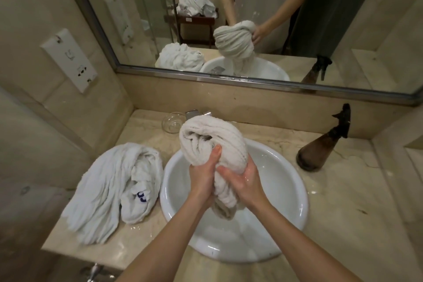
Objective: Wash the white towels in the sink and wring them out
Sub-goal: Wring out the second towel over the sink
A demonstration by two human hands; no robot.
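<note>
A wet white towel (212, 142), twisted into a thick roll, is held above the round white sink (290, 192). My left hand (203, 176) grips its middle from the left, thumb pointing up along the cloth. My right hand (245, 178) grips it from the right, fingers wrapped round the roll. The towel's lower end (223, 209) hangs down into the bowl. A second white towel (109, 190) with a blue mark lies bunched on the counter to the left of the sink.
A clear glass bowl (172, 122) and the tap (198, 113) sit behind the towel. A brown spray bottle (322, 144) stands at the right on the wet marble counter (338, 213). A mirror (229, 7) covers the wall; a socket plate (69, 59) is on the left wall.
</note>
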